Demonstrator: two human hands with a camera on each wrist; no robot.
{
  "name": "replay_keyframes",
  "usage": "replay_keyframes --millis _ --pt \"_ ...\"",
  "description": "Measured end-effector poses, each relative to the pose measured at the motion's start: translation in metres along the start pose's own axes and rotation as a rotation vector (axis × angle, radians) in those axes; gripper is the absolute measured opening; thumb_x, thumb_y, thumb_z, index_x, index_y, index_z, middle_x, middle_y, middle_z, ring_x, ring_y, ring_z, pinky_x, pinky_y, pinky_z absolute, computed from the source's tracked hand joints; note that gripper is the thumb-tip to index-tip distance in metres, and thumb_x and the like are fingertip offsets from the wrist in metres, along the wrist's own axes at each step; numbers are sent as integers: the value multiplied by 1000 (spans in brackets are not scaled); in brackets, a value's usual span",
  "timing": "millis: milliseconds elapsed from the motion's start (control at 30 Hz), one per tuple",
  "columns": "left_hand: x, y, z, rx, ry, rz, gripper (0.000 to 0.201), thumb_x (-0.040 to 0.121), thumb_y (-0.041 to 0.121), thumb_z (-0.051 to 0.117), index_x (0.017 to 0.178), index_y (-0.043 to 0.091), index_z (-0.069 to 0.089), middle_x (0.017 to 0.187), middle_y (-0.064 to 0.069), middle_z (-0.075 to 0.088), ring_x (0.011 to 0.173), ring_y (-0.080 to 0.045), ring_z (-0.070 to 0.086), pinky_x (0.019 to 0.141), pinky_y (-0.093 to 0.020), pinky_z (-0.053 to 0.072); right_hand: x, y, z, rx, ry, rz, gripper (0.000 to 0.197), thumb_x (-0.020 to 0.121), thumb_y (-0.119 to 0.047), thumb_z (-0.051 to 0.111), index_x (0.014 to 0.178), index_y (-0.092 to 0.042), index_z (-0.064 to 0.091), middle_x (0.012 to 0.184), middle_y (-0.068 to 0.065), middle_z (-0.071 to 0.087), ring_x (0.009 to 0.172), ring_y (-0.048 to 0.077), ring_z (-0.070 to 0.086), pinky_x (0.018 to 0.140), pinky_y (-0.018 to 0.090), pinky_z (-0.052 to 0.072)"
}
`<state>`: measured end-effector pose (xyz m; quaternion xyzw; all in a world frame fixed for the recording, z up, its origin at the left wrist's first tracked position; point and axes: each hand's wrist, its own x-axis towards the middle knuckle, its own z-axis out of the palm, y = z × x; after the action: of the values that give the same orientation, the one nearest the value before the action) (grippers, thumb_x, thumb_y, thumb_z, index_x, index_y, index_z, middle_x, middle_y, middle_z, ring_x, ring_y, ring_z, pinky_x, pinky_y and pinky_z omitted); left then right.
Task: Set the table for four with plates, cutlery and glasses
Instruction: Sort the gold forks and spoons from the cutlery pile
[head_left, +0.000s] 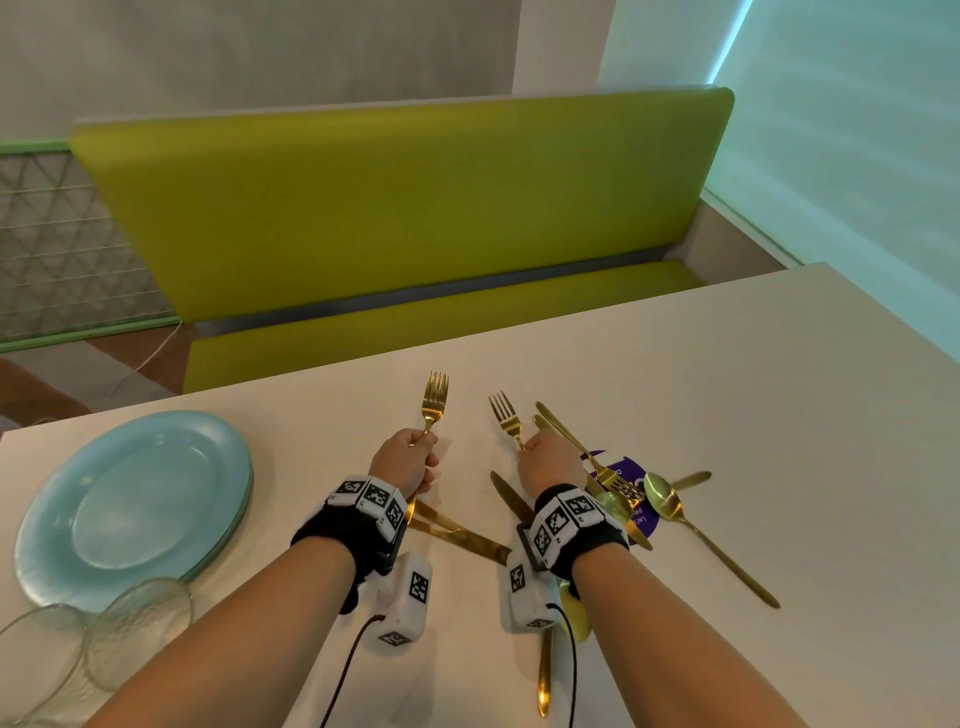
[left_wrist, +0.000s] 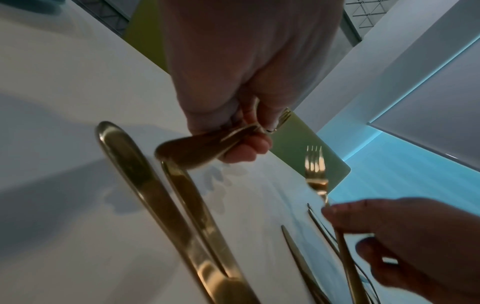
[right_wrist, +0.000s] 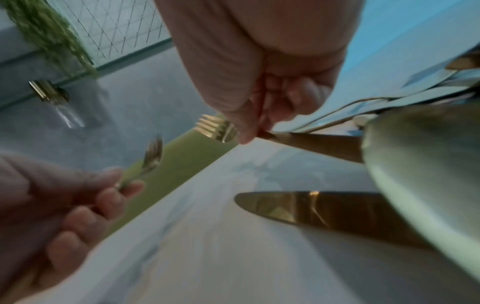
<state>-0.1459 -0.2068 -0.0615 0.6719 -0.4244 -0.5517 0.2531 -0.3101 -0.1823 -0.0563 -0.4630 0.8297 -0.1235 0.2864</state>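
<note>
Each of the hands was clamped on a gold fork above the white tabletop (head_left: 727, 374): left hand (head_left: 404, 462) on the left fork (head_left: 434, 397), right hand (head_left: 550, 467) on the right fork (head_left: 506, 418). Blue plates (head_left: 135, 509) lay far left, loose cutlery (head_left: 665, 499) right.

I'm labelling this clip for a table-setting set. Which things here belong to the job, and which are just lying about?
Belongs to the job:
left hand gripping a gold fork
right hand pinching a second fork
loose gold cutlery
stacked blue plates
glasses
table

Just lying about:
purple sticker
green bench
wire mesh panel
</note>
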Motion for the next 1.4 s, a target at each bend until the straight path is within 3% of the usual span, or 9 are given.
replay_keyframes --millis 200,333,433,533,667,833,967,1100,1400 --pt "0 8 4 -102 -46 -21 18 99 12 40 113 8 50 76 -4 51 59 -15 48 57 -25 45 1 -23 4 531 58 -105 9 87 -22 65 95 -16 64 86 -6 61 78 9 55 70 17 41" --pt "-2 16 7 -179 -96 -44 24 93 -1 37 114 7 47 80 -8 52 62 -17 51 60 -28 46 -2 -30 17 669 -104 -20 8 82 -26 71 81 -21 64 85 -1 66 71 13 56 74 30 52" --pt "-5 15 10 -186 -164 -55 27 91 -3 36 112 5 49 80 -9 55 66 -19 54 63 -29 47 -6 -28 24 730 -220 25 10 83 -26 70 75 -23 64 77 -1 66 55 11 49 54 23 43" --pt "-10 13 14 -195 -236 -72 28 90 -6 35 112 4 49 83 -12 57 69 -23 59 67 -33 51 -7 -25 25 721 -209 42 9 83 -25 70 76 -24 65 79 1 67 53 10 49 50 21 39" --pt "-15 12 22 -131 -308 -67 28 91 -8 37 113 7 46 87 -10 58 69 -20 60 67 -31 52 -7 -21 22 667 -162 63 11 82 -26 71 74 -23 65 84 1 70 57 8 53 54 21 45" --pt "-15 7 34 -49 -282 -15 30 94 -3 46 123 4 46 82 -6 57 65 -16 57 65 -28 51 -3 -16 17 563 -133 40 17 81 -31 71 69 -25 61 88 1 70 82 15 62 80 32 54" --pt "-12 7 37 -6 -230 -8 33 94 -3 46 127 3 47 80 -3 53 63 -14 51 64 -24 49 8 -4 -4 424 -77 -7 19 85 -37 66 88 -18 65 90 -3 66 77 10 57 68 23 45" --pt "-6 9 31 -22 -197 -35 31 95 2 43 125 5 50 83 -6 53 63 -14 51 64 -25 48 30 24 -25 140 99 115 22 92 -27 54 106 -14 65 105 6 67 98 23 63 84 34 52" --pt "0 3 30 -21 -168 -9 23 99 10 38 115 6 55 77 -3 51 64 -13 49 64 -25 46 44 57 -21 -312 83 110 21 91 -22 52 100 -14 69 98 6 67 95 24 61 86 38 53"
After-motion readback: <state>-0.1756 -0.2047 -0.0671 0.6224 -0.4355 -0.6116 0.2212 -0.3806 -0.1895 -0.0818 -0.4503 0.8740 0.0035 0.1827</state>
